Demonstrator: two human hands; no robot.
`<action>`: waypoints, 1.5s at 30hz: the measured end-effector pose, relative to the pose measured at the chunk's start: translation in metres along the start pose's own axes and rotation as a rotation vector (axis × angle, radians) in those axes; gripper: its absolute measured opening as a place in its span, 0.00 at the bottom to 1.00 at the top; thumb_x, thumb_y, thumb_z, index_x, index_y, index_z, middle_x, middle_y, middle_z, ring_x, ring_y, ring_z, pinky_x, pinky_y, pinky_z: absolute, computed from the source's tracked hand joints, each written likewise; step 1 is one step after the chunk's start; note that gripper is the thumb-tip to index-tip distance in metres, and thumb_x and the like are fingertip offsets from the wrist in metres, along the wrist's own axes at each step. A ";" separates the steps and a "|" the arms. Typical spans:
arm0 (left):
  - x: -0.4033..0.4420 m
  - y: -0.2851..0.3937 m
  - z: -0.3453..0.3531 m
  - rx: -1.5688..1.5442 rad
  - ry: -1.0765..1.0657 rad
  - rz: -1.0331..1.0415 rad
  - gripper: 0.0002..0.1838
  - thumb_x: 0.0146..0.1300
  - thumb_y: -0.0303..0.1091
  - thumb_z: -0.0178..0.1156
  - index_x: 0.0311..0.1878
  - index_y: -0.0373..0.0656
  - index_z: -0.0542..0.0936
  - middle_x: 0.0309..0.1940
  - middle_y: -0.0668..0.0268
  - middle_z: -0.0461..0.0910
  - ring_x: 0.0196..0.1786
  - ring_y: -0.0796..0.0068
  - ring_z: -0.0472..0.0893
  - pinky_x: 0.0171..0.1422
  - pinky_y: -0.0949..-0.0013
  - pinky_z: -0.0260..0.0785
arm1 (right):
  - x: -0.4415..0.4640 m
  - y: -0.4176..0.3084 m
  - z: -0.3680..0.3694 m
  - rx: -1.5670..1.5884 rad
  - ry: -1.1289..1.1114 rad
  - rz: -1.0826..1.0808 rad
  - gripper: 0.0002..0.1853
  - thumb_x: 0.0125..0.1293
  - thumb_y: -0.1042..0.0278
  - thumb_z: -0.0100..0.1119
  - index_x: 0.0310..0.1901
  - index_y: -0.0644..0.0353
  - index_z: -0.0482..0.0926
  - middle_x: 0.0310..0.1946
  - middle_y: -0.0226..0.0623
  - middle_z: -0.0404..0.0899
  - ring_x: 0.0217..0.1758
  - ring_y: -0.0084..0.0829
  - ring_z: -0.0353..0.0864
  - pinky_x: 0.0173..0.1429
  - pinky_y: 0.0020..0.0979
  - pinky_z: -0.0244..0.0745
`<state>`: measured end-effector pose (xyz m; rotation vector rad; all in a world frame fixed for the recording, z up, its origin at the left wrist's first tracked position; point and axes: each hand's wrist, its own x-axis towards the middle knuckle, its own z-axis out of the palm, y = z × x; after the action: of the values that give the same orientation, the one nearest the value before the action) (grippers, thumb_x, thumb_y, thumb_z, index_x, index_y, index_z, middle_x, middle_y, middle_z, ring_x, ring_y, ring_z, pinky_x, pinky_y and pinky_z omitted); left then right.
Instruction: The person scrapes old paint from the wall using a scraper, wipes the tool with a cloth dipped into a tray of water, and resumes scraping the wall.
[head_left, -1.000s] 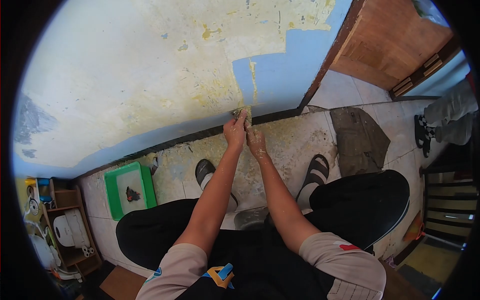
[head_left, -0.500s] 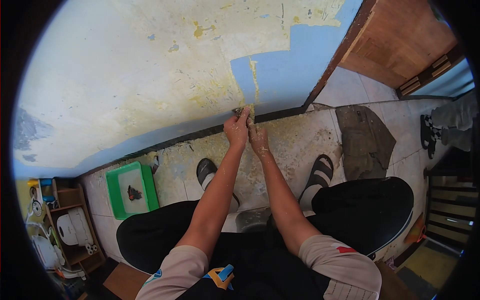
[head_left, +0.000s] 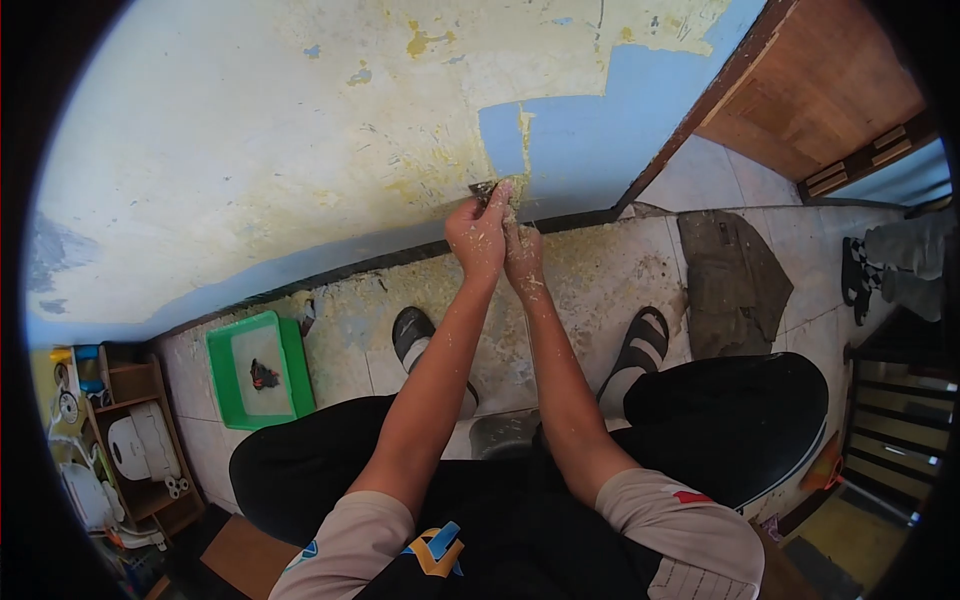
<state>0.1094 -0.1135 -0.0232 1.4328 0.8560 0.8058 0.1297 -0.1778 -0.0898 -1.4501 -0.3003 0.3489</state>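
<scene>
Near the foot of the wall point(head_left: 300, 180), my left hand point(head_left: 476, 236) is closed around a paint scraper point(head_left: 482, 188), whose dark metal blade shows at the fingertips against the wall. Right beside it, my right hand point(head_left: 523, 258) is closed on the scraper's lower part; the handle is mostly hidden by the fingers. Yellowish paint flakes cling to both hands and forearms. Around the blade the paint is partly stripped, with a blue patch point(head_left: 570, 130) to the right and pale, yellow-marked surface to the left.
Paint chips litter the tiled floor point(head_left: 490, 330) between my sandalled feet. A green tray point(head_left: 305, 370) with a dark item in it sits left, near a shelf unit point(head_left: 150, 440). A brown cloth point(head_left: 730, 285) lies right, with another person's leg point(head_left: 905, 250) beyond it.
Both hands and the scraper have moved slightly up the wall. The camera view has shifted a little.
</scene>
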 end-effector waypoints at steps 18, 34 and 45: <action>-0.003 -0.094 -0.019 -0.081 -0.114 -0.116 0.22 0.69 0.45 0.67 0.26 0.35 0.81 0.20 0.70 0.76 0.25 0.82 0.69 0.31 0.70 0.62 | -0.012 0.075 -0.013 -0.234 -0.034 0.280 0.39 0.70 0.36 0.57 0.27 0.78 0.77 0.16 0.46 0.75 0.22 0.34 0.75 0.31 0.46 0.67; 0.001 -0.032 -0.008 -0.275 -0.063 -0.089 0.18 0.68 0.42 0.69 0.30 0.34 0.84 0.24 0.70 0.81 0.27 0.84 0.73 0.32 0.73 0.66 | -0.004 -0.011 -0.007 -0.176 -0.037 0.007 0.23 0.75 0.53 0.56 0.43 0.73 0.83 0.29 0.49 0.86 0.33 0.39 0.86 0.42 0.39 0.77; -0.003 -0.066 -0.011 0.001 -0.146 -0.174 0.21 0.67 0.45 0.69 0.27 0.36 0.83 0.21 0.71 0.78 0.25 0.83 0.70 0.31 0.72 0.63 | -0.007 0.067 -0.013 -0.167 0.030 0.249 0.35 0.72 0.37 0.56 0.20 0.64 0.76 0.14 0.28 0.69 0.19 0.22 0.66 0.25 0.33 0.58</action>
<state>0.0956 -0.1100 -0.0890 1.3786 0.8558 0.5628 0.1253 -0.1862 -0.1574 -1.6604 -0.1257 0.5128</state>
